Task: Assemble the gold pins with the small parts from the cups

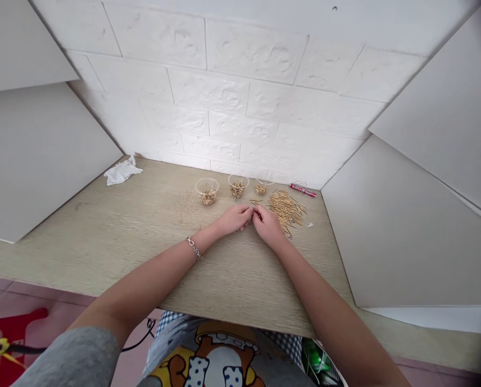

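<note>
left hand and right hand together at fingertips, just left of loose gold pin pile on worktop; cannot tell what they pinch. also left of pile: three clear cups, part filled. work looks part-way; many pins loose.

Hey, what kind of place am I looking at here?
Probably a small workbench set up for handwork: a wooden-looking tabletop against a white brick-patterned wall, with clear cups of small gold-coloured pieces and a loose pile of gold-coloured sticks near the hands.
</note>
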`<state>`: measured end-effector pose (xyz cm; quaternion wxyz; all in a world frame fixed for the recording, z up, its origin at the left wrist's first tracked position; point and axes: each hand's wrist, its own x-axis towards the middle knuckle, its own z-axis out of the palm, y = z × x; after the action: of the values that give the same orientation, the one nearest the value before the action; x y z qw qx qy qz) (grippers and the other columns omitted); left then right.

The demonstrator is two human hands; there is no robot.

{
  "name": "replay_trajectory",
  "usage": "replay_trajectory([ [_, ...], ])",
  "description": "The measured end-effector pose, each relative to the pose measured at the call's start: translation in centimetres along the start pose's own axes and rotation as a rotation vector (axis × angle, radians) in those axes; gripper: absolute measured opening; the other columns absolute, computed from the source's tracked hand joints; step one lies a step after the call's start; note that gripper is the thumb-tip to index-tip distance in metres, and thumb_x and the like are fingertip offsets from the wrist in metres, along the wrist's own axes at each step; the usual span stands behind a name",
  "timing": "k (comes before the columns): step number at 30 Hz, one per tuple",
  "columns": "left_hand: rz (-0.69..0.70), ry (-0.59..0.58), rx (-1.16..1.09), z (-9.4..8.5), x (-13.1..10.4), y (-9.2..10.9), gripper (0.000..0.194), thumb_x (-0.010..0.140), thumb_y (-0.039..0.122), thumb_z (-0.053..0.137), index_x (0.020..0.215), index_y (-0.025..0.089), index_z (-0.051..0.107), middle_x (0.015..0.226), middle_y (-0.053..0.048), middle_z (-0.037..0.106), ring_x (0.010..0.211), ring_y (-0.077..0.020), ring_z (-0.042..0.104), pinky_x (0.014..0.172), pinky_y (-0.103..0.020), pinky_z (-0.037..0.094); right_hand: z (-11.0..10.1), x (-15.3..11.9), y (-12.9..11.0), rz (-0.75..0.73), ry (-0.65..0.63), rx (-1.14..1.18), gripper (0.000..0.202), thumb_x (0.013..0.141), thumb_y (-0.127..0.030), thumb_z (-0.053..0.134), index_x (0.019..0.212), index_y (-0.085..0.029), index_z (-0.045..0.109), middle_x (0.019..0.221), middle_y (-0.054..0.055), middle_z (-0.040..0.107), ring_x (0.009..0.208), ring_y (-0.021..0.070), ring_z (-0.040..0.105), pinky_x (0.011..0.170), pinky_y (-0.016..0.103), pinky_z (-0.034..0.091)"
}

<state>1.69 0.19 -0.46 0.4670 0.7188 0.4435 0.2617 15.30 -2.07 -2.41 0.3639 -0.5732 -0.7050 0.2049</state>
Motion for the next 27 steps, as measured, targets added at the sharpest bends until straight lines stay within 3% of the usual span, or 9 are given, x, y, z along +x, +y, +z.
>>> replay_trajectory([
  [9,0.028,0.014,0.048,0.04,0.05,-0.2,0.029,0.083,0.031,0.034,0.059,0.018,0.044,0.051,0.003,0.051,0.041,-0.0085,0.046,0.046,-0.022,0.034,0.11,0.03,0.25,-0.011,0.005,0.015,0.017,0.081,-0.025,0.039,0.075,-0.021,0.055,0.068,0.001,0.059,0.061,0.016,0.051,0.057,0.026,0.036],
  [15,0.074,0.083,0.184,0.2,-0.12,-0.32,0.032,0.086,0.033,0.034,0.059,0.019,0.045,0.048,0.002,0.051,0.045,-0.0112,0.047,0.05,-0.024,0.034,-0.06,0.06,0.04,-0.014,0.006,0.017,0.017,0.081,-0.025,0.039,0.073,-0.021,0.054,0.067,0.001,0.059,0.062,0.0164,0.051,0.058,0.026,0.036],
  [27,0.033,0.056,0.145,0.01,-0.08,-0.29,0.029,0.086,0.032,0.031,0.065,0.018,0.046,0.056,0.002,0.053,0.048,-0.01,0.049,0.051,-0.023,0.037,0.08,0.02,0.04,-0.009,0.014,0.043,0.018,0.082,-0.025,0.04,0.079,-0.02,0.058,0.071,0.002,0.061,0.063,0.0156,0.052,0.06,0.026,0.037],
])
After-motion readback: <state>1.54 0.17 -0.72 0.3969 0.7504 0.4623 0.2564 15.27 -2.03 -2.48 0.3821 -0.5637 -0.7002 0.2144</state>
